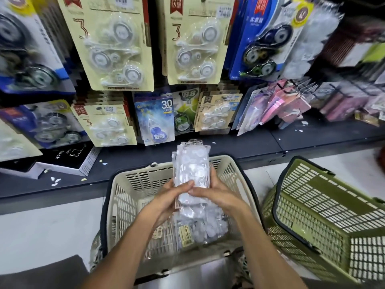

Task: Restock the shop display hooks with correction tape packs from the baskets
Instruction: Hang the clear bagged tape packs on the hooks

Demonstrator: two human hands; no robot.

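I had my left hand and right hand both curled around a stack of correction tape packs, held above the beige basket; beyond hung the stocked display hooks.

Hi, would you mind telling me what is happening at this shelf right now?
A person is restocking correction tape. Both hands, left hand and right hand, grip a stack of clear packs above the beige basket, which holds more packs. The green basket lies tipped on its side to the right. The display hooks above already carry hanging packs; the held stack is not yet hung.
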